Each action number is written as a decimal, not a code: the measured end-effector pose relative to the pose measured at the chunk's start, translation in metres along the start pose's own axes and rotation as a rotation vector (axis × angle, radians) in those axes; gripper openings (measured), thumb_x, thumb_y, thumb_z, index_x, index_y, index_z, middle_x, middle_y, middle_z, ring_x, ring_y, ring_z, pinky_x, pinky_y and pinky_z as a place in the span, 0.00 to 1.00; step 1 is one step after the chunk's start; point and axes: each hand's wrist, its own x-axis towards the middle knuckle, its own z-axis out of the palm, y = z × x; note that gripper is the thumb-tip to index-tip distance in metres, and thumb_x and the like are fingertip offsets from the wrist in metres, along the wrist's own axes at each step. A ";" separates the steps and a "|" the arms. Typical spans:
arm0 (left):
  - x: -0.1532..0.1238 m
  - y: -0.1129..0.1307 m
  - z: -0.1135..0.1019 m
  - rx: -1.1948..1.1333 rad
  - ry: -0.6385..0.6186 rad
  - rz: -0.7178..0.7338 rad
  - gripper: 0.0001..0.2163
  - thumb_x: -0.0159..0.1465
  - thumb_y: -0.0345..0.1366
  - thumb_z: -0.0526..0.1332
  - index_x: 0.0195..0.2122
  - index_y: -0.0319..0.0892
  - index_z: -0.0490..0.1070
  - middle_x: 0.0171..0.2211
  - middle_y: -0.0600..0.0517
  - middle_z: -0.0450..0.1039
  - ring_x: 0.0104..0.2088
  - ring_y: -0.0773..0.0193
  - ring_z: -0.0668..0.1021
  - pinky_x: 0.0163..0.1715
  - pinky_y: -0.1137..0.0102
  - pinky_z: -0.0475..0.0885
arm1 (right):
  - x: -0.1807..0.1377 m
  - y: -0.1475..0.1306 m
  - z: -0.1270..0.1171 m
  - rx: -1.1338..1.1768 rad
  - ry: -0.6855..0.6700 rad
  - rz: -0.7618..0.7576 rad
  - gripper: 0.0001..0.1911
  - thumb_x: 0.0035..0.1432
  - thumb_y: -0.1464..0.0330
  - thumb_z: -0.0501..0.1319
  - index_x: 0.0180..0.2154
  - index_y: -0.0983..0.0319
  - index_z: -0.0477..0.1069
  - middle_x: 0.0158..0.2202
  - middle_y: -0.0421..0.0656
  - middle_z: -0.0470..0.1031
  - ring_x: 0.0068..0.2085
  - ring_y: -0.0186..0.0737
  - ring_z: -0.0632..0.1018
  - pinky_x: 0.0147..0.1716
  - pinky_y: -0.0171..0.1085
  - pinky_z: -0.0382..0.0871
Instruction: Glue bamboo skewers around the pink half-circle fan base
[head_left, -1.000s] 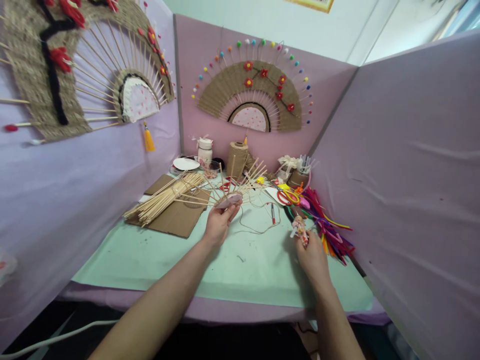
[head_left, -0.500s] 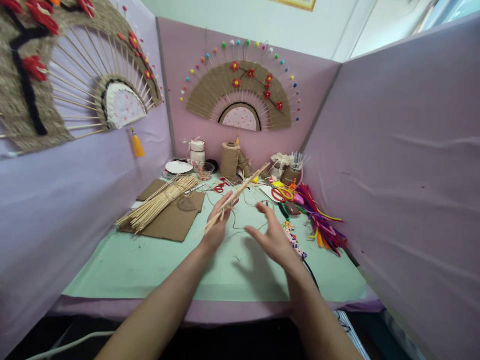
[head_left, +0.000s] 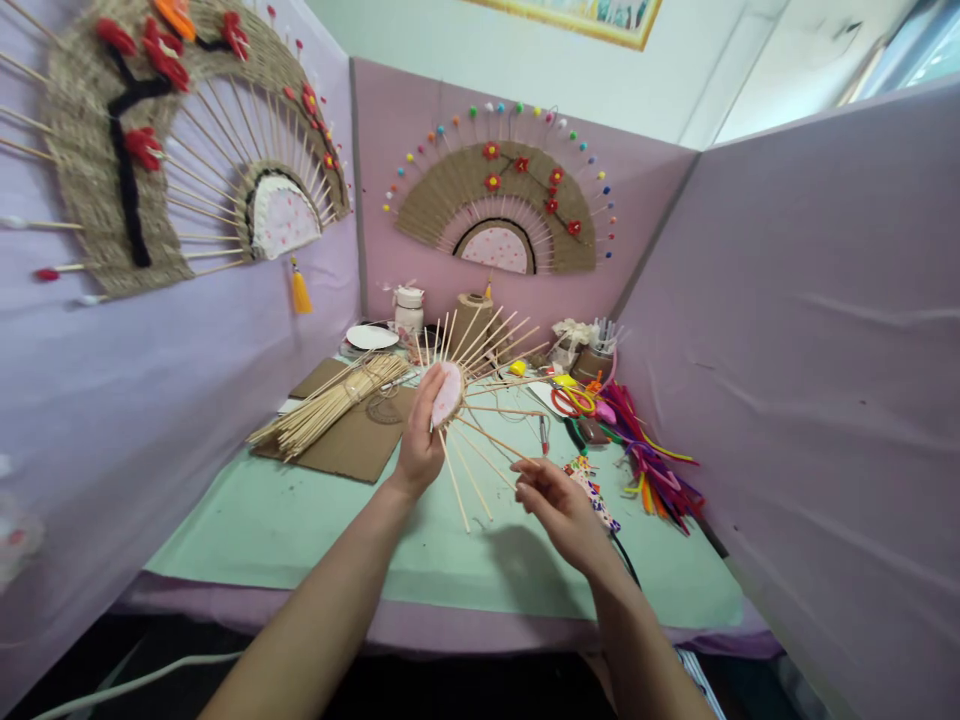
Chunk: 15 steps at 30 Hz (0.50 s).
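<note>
My left hand (head_left: pixel 421 440) grips a small fan frame by its pale, pink-spotted base (head_left: pixel 448 393), held upright above the table. Thin wooden sticks (head_left: pixel 491 338) spread out from the base's rim like rays, up, right and down. At the lower right of the frame, my right hand (head_left: pixel 559 508) has its curled fingers closed on the outer end of one stick (head_left: pixel 499 441). The fingers partly cover that tip. A neighbouring stick ends close to the same fingertips.
Left, a tied bundle of sticks (head_left: pixel 337 400) lies on brown cardboard (head_left: pixel 364 455). Behind stand a twine spool (head_left: pixel 474 318) and a white jar (head_left: pixel 409 312). Right are scissors (head_left: pixel 574 400) and colourful pipe cleaners (head_left: pixel 652 460). Finished fans (head_left: pixel 442 185) hang on the partitions.
The fan frame has turned from edge-on to facing me, so its base and spread sticks show. My right hand, open and apart before, has closed on a stick's end. The view has shifted.
</note>
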 end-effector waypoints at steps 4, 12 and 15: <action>0.002 -0.002 -0.006 0.109 -0.044 0.066 0.24 0.69 0.42 0.48 0.66 0.45 0.55 0.66 0.40 0.56 0.66 0.51 0.60 0.64 0.53 0.56 | -0.007 -0.008 -0.028 -0.197 0.122 -0.037 0.10 0.58 0.61 0.61 0.37 0.60 0.73 0.30 0.41 0.74 0.31 0.36 0.74 0.31 0.35 0.69; -0.001 -0.006 -0.006 0.239 -0.091 0.122 0.23 0.70 0.38 0.46 0.66 0.43 0.52 0.66 0.37 0.54 0.66 0.52 0.58 0.64 0.53 0.55 | -0.023 -0.033 -0.032 -0.310 0.264 -0.175 0.05 0.61 0.65 0.61 0.37 0.59 0.73 0.34 0.41 0.75 0.35 0.36 0.75 0.34 0.34 0.69; -0.001 -0.006 -0.005 0.260 -0.082 0.117 0.23 0.70 0.38 0.46 0.66 0.43 0.52 0.66 0.37 0.54 0.66 0.52 0.58 0.64 0.53 0.56 | -0.026 -0.038 -0.029 -0.392 0.252 -0.257 0.04 0.62 0.68 0.60 0.39 0.58 0.73 0.35 0.41 0.76 0.37 0.37 0.76 0.37 0.35 0.69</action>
